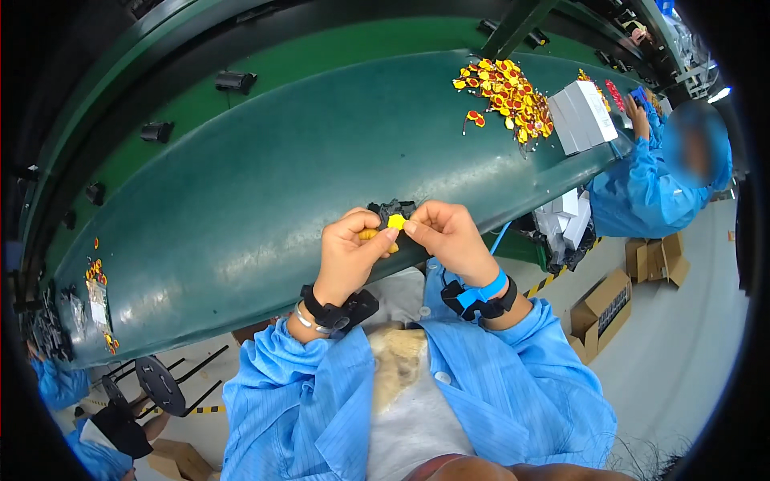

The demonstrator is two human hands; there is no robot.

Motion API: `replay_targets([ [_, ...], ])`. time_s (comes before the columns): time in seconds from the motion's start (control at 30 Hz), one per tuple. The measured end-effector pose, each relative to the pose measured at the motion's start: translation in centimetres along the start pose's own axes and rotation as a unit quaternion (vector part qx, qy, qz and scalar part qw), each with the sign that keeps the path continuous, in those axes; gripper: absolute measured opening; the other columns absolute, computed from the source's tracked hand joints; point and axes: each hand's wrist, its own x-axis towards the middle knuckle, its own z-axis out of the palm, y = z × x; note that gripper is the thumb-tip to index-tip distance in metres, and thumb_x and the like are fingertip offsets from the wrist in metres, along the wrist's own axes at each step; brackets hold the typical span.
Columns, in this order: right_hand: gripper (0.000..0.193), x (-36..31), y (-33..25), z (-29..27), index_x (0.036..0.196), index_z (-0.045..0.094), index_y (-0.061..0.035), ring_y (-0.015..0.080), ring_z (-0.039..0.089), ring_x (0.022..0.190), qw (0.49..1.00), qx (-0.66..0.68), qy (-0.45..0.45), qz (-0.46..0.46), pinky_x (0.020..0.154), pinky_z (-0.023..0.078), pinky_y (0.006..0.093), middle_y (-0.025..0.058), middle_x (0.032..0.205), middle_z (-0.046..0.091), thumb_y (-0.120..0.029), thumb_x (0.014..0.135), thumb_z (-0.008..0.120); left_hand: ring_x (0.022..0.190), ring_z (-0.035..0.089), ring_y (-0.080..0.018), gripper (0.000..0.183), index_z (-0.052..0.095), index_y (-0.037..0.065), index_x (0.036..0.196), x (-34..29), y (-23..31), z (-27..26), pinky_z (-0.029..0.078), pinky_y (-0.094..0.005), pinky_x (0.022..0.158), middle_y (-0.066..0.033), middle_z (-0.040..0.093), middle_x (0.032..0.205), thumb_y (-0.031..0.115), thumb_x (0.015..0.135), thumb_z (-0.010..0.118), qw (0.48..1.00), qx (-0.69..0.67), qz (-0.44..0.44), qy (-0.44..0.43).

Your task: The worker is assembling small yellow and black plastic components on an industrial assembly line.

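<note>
Close to the near edge of the green table, my two hands meet over a small bright yellow piece [396, 222]. My left hand [346, 244] is closed, pinching the piece between thumb and fingers; yellowish coverings show on some of its fingers. From the other side, my right hand [455, 240] has its thumb and forefinger pressed together at the edge of the same piece. Just beyond the fingertips is a black crumpled-looking item [391, 210], partly hidden by my hands. The exact kind of the yellow piece is too small to make out.
A heap of yellow-and-red pieces with dark leads [509, 96] lies at the far right, beside white boxes [579, 119]. A co-worker in blue [650, 188] sits at right. More pieces and a clear bag [98, 303] lie at far left. Cardboard boxes [601, 315] stand on the floor.
</note>
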Motion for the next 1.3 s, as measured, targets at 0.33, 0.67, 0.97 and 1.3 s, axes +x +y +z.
replay_targets([
  [0.33,0.008,2.5,-0.5,0.1,0.082,0.059,0.0011,0.0062,0.051,0.071,0.996,0.049,-0.043,-0.064,0.063,0.043,0.0211,0.0047,0.094,0.055,-0.001,0.08,0.066,0.068,0.059,-0.0092,0.007,0.059,-0.007,0.082,0.2,0.1,0.4,0.05,-0.02,0.057,-0.0045,0.052,0.086,-0.005,0.079,0.065,0.999,0.02,0.017,-0.02],
  [0.67,0.015,3.9,0.1,0.0,0.081,0.059,0.0014,0.0063,0.047,0.066,0.997,-0.012,-0.033,-0.065,0.056,0.039,0.0224,0.0036,0.083,0.054,-0.01,0.08,0.069,0.066,0.061,-0.0105,0.007,0.059,-0.004,0.085,1.4,1.3,-0.8,0.048,-0.0198,0.056,-0.0033,0.054,0.084,-0.002,0.081,0.065,0.999,0.006,-0.035,-0.032],
  [0.97,0.029,7.3,-3.5,-11.6,0.099,0.06,-0.0054,0.0319,0.062,0.078,0.819,-0.444,0.314,-0.185,0.069,0.049,0.0426,0.0145,0.092,0.062,-0.022,0.077,0.068,0.067,0.063,-0.0114,0.016,0.06,-0.005,0.096,16.9,7.3,-3.0,0.049,-0.0225,0.06,-0.0083,0.065,0.078,0.009,0.088,0.058,0.936,0.302,0.18,0.035],
  [1.3,0.02,11.6,-4.2,-12.1,0.087,0.057,-0.001,0.0327,0.063,0.077,0.704,-0.654,0.266,-0.081,0.067,0.051,0.0429,0.0172,0.081,0.062,-0.016,0.075,0.062,0.081,0.064,-0.0208,0.04,0.055,0.0,0.118,28.8,5.1,-5.1,0.049,-0.0306,0.075,-0.0144,0.065,0.095,0.01,0.08,0.062,0.744,0.522,0.401,0.117],
])
